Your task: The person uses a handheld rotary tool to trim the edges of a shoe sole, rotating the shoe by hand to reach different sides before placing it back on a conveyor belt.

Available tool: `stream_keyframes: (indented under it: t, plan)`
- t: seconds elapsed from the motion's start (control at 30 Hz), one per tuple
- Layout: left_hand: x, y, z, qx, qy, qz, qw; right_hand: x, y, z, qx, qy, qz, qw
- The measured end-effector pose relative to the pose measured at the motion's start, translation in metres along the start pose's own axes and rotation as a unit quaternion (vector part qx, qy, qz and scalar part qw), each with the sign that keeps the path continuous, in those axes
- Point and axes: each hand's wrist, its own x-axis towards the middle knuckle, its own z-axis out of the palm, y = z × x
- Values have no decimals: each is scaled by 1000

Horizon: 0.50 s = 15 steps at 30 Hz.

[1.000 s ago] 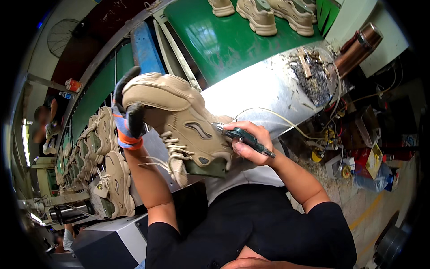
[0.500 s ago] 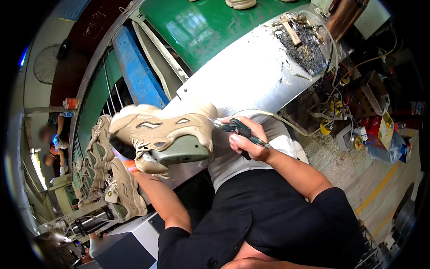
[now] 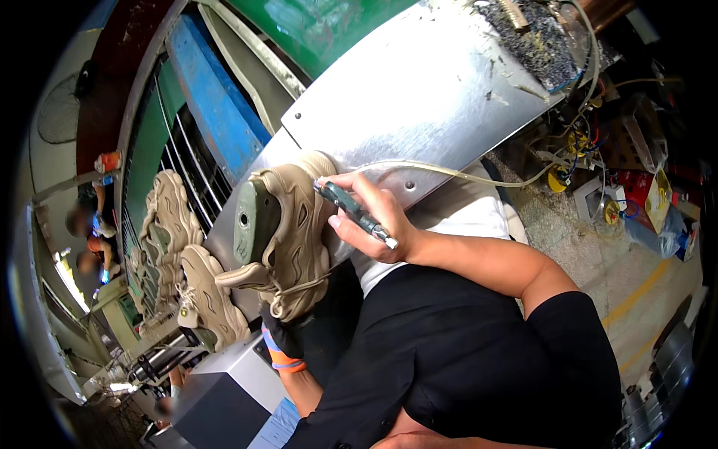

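Right hand (image 3: 374, 228) gripped pen-like tool (image 3: 355, 213) at beige shoe (image 3: 288, 239); left hand (image 3: 283, 337) under shoe, fingers hidden | shoe overhung metal table (image 3: 419, 97) edge | shoe had turned sole-left since earlier.

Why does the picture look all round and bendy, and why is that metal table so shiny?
In the head view, the fisheye lens bends straight edges and leaves black corners; light glares off the steel bench. The beige shoe and the right hand with its pen-like tool look sharp; the far-left people look blurry.
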Motion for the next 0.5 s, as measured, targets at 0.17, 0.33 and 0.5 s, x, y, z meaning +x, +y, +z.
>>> stream_keyframes:
  t: [0.17, 0.33, 0.5]
  plan:
    - [-21, 8, 42, -6, -67, -100, 993, -4, -7, -2, -16, -13, 10, 1000]
    - [-13, 9, 80, -101, -134, -130, 977, 0, -10, 2, 11, -49, 51, 997]
    - [3, 13, 104, -168, -189, -145, 957, 3, -12, -11, 72, -57, 124, 988]
